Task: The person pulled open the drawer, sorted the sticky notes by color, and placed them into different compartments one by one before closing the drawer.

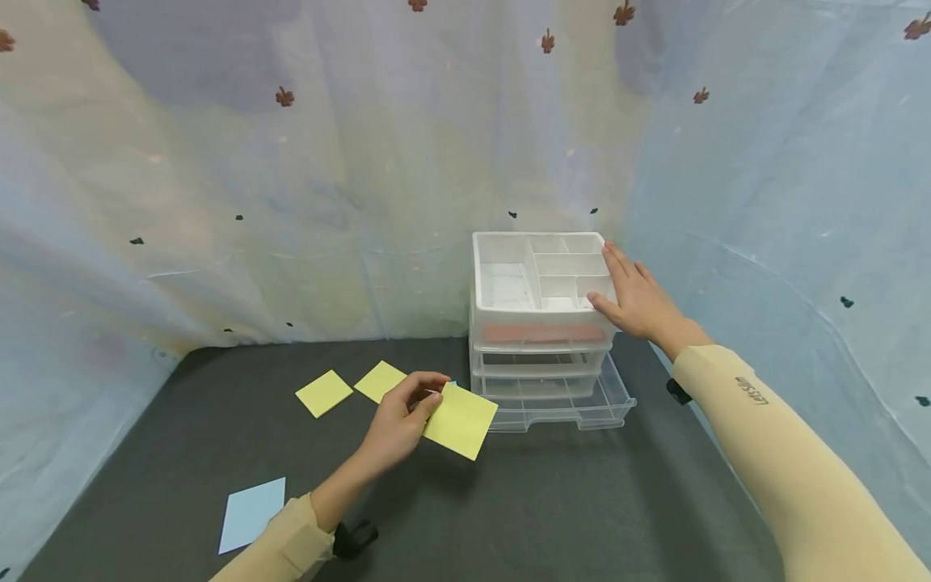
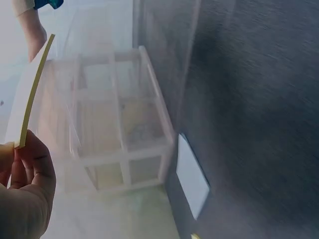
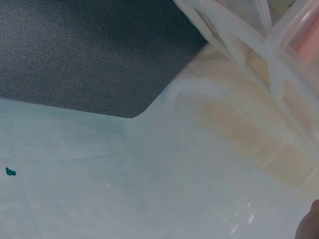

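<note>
In the head view, my left hand (image 1: 398, 420) pinches a yellow sticky note pad (image 1: 462, 422) between thumb and fingers, in front of a clear plastic drawer organizer (image 1: 541, 323). The left wrist view shows the thin yellow edge of this sticky note pad (image 2: 34, 94) above the curled fingers (image 2: 37, 164). My right hand (image 1: 636, 297) rests on the organizer's right top rim with its fingers extended. The organizer's bottom drawer (image 1: 618, 396) is pulled out toward me. Something pink-orange (image 1: 541, 333) shows through the top drawer's front.
Two more yellow sticky note pads (image 1: 324, 394) (image 1: 378, 380) lie on the dark table left of the organizer. A light blue pad (image 1: 250, 515) lies nearer, at the left. A bit of blue shows behind the held pad. A patterned curtain (image 1: 364, 178) surrounds the table.
</note>
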Tool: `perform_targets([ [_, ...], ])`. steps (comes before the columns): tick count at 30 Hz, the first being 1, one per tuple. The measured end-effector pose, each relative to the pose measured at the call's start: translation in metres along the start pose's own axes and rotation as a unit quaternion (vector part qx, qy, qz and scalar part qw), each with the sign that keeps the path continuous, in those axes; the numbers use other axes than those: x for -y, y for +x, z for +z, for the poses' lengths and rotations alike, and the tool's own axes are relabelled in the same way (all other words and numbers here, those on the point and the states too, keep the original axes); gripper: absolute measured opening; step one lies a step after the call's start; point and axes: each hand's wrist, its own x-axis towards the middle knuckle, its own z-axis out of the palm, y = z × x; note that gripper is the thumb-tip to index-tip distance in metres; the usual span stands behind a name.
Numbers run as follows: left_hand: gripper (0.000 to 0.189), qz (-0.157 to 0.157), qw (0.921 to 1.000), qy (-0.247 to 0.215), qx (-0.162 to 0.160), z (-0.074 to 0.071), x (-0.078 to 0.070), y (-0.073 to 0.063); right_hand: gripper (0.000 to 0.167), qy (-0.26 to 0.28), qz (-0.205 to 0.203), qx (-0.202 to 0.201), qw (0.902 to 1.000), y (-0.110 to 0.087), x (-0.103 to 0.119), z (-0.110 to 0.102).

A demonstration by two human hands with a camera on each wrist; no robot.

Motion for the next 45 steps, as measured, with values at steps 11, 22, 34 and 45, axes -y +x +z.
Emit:
perform_targets([
  [11,0.029,0.025,0.9991,-0.033,0.009,0.039,-0.016,0.028,0.087,-0.001,0.003,0.003,1.0,0.0,-0.003,0.002],
  [22,0.025,0.033,0.9976,-0.06,0.009,0.08,-0.023,0.045,0.087,-0.003,0.004,0.0,1.0,0.001,-0.005,0.004],
  [34,0.024,0.022,0.9931,-0.115,0.0,0.113,-0.035,0.069,0.086,-0.005,0.005,-0.004,1.0,-0.001,-0.003,0.002],
  [45,0.024,-0.025,0.988,-0.153,-0.006,0.139,-0.039,0.085,0.087,-0.01,0.008,-0.012,0.9999,-0.002,-0.003,0.001],
])
